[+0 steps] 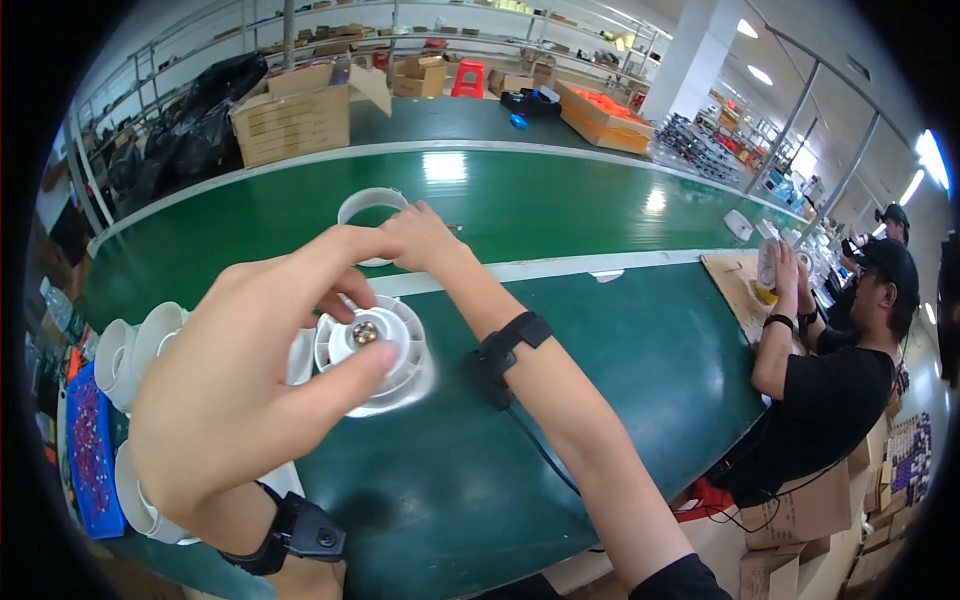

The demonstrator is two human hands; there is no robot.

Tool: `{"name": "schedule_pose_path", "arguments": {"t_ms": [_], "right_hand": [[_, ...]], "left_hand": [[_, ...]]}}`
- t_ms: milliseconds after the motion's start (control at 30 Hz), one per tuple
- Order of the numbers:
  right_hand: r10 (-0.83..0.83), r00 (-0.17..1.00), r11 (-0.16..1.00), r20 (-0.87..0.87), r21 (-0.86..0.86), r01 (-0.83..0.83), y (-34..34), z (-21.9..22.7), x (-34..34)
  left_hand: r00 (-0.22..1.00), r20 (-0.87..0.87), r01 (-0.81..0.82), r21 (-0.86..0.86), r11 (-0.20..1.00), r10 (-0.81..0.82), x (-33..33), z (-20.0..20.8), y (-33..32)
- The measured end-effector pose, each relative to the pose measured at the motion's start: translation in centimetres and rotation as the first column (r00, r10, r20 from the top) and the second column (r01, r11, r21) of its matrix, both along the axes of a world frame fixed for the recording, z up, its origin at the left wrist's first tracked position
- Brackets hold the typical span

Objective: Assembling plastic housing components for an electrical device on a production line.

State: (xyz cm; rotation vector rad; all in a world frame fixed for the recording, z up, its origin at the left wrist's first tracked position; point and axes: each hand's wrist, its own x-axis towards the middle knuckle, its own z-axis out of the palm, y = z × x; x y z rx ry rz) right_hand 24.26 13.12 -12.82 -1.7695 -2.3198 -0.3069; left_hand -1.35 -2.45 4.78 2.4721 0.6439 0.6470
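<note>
My left hand (pixel 235 370) looms large at the left, fingers curved and thumb spread apart from them. It hovers over a white round plastic housing (pixel 412 345) with ribs, on the near green table. In the housing's hub sits a small copper-and-silver metal part (pixel 366 332), visible between thumb and fingers. My right hand (pixel 425 238) reaches forward across the left one, its fingers at the right rim of a white plastic ring (pixel 362 200) over the green belt. Its fingertips are partly hidden, but they look closed on that rim.
White cup-shaped parts (pixel 118 355) stand at the left beside a blue tray (pixel 90 450) of small pieces. A pale strip (pixel 540 267) divides table and green belt (pixel 560 205). At the right a person (pixel 840 350) handles a white part. Cardboard boxes (pixel 295 115) stand behind.
</note>
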Motion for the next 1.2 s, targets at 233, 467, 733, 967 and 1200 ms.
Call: {"name": "schedule_pose_path", "arguments": {"t_ms": [233,467,733,967,1200], "right_hand": [[0.354,0.837,0.931,-0.417,0.243,-0.273,-2.6,-1.6,0.2],[0.246,0.586,0.791,-0.772,-0.189,-0.581,-14.4,4.3,-5.7],[0.316,0.858,0.92,-0.404,-0.091,-0.381,-13.0,0.3,-5.8],[0.295,0.565,0.874,-0.77,-0.021,-0.485,-12.0,2.5,-3.0],[0.34,0.235,0.919,-0.91,0.269,-0.289,-15.8,8.9,0.5]], "left_hand": [[0.986,0.108,0.124,0.035,0.992,-0.128,-0.8,-0.2,0.7],[0.99,0.126,0.056,0.107,0.993,-0.069,-2.5,-0.7,1.6],[0.994,0.023,0.111,0.0,0.994,-0.111,-0.4,-0.9,1.5],[0.988,0.11,0.108,0.019,0.994,-0.11,-0.2,-0.8,1.7],[0.982,0.182,-0.089,0.265,0.96,0.041,0.0,-0.8,2.7]]}}
